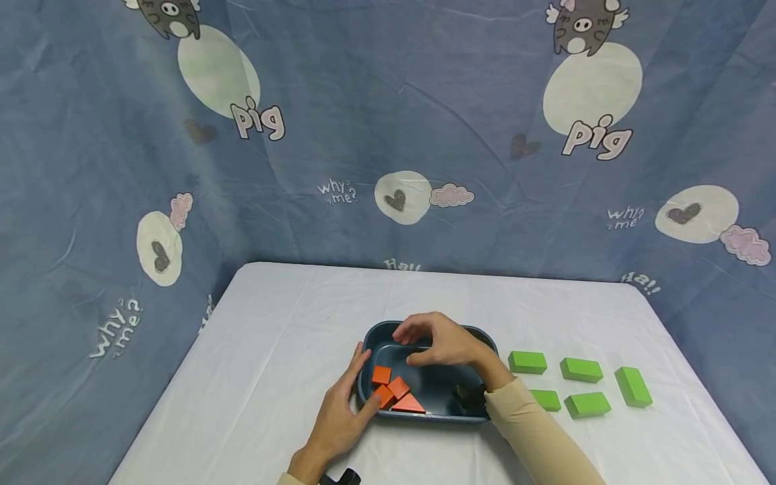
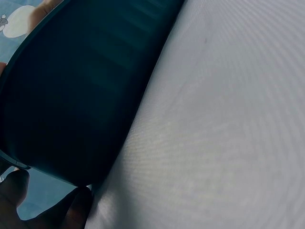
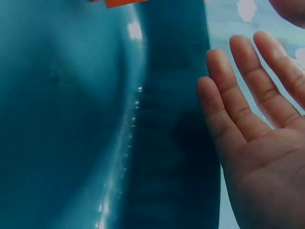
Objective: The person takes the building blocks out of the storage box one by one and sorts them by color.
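A dark blue rectangular tray point(image 1: 436, 417) stands on the table, with several orange blocks gathered in its front left corner. Among them are an orange triangular block point(image 1: 409, 404) and an orange cube point(image 1: 381, 375). My left hand point(image 1: 341, 412) rests against the tray's left corner, fingers extended along the side wall and thumb at the front rim by the blocks. Over the tray hovers my right hand point(image 1: 445, 342), loosely curved with nothing in it. Its fingers look spread and the palm bare in the right wrist view, where a bit of orange block point(image 3: 125, 2) shows.
Several green rectangular blocks lie right of the tray, among them one upright-turned green block point(image 1: 633, 386) at the far right. White cloth point(image 1: 273, 377) covers the table. A blue printed curtain point(image 1: 339, 249) hangs behind and at the sides.
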A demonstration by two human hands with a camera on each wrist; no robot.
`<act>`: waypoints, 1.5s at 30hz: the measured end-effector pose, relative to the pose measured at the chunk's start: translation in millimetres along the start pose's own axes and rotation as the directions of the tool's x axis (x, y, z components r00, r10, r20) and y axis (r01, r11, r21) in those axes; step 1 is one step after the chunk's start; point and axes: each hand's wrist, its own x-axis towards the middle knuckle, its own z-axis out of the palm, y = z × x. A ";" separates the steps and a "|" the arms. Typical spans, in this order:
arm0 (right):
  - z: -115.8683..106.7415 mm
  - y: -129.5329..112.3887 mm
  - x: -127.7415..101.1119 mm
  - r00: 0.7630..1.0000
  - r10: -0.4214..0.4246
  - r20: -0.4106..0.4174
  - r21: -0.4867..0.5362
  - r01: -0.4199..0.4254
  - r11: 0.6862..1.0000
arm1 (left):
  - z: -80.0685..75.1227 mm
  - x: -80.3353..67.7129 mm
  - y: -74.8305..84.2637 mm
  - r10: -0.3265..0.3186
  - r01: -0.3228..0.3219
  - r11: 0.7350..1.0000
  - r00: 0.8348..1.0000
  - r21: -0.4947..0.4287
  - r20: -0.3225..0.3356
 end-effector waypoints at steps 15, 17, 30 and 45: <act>9.7 2.9 8.1 0.988 0.087 0.131 -0.054 -0.080 0.995 | -2.8 1.1 -0.7 -0.003 0.003 1.000 1.000 0.003 -0.007; 11.3 4.3 9.6 0.986 0.091 0.143 -0.067 -0.082 0.994 | -3.0 1.2 -1.2 0.000 0.000 1.000 1.000 0.004 -0.009; 23.3 6.8 12.5 0.964 0.171 0.204 -0.171 -0.137 0.976 | -1.4 1.0 -1.8 -0.015 0.015 1.000 1.000 -0.001 -0.004; 23.1 8.6 6.2 0.940 0.176 0.292 -0.156 -0.135 0.979 | 2.0 1.2 -0.6 -0.005 0.005 1.000 1.000 0.003 -0.008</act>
